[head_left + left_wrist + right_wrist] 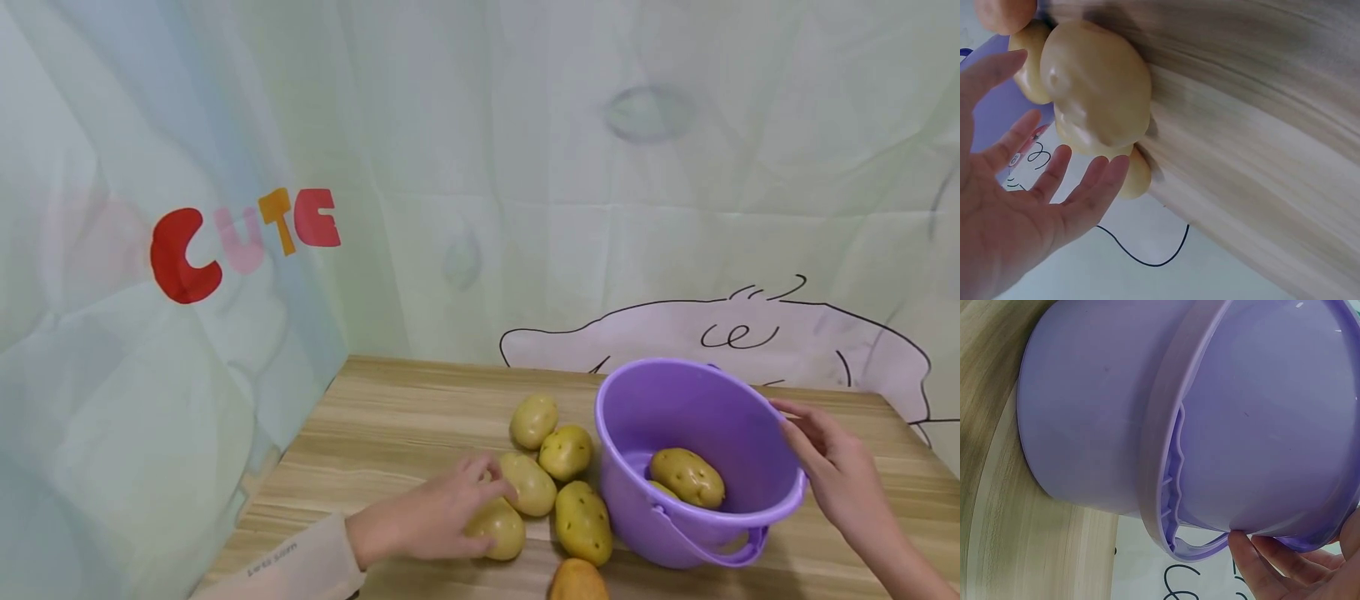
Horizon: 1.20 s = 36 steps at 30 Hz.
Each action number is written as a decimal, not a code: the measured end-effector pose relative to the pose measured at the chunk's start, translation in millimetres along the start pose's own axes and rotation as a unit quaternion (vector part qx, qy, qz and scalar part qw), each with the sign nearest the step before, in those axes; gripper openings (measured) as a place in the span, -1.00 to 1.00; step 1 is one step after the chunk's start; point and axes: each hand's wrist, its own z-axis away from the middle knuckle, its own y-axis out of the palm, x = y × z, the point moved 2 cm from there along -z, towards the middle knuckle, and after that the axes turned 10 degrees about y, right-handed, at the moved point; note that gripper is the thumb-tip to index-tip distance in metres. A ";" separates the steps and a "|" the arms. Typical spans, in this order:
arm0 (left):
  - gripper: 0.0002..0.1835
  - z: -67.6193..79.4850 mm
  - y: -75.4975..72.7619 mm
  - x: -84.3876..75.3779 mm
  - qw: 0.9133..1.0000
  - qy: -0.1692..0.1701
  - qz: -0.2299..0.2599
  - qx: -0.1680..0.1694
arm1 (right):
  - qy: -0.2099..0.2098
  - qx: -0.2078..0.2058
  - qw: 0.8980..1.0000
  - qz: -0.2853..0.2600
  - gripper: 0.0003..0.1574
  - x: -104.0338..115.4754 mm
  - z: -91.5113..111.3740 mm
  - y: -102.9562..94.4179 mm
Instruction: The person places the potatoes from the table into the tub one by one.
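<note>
In the head view my left hand (438,512) is over a pale yellow potato (504,532), its fingers spread along the top and near side. The left wrist view shows that hand (1019,206) with parted, loosely bent fingers beside the potatoes (1100,81). My right hand (843,471) grips the rim of a purple bucket (637,521) at its right side. In the right wrist view, fingertips (1241,547) press the bucket's outer wall (1091,406) near the rim. Potatoes (687,477) lie inside the bucket, which leans toward me.
Several more potatoes (583,523) cluster on the wooden table (375,417) left of the bucket. An orange-brown, potato-like piece (577,581) sits at the front edge of the view. The bucket's handle (738,554) hangs on its near side. A printed curtain (465,167) stands behind.
</note>
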 end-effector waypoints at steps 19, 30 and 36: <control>-0.45 9.3 17.2 6.5 0.999 -0.011 0.017 0.027 | 0.001 0.001 1.000 0.005 -0.62 1.3 0.0 3.6; -0.37 3.0 17.3 8.3 0.997 -0.042 0.018 0.060 | 0.009 0.000 1.000 0.005 -0.61 -0.9 -0.3 1.0; -0.37 3.4 17.4 10.2 0.996 -0.050 0.028 0.063 | 0.011 -0.003 1.000 0.009 -0.62 -0.3 -0.1 1.0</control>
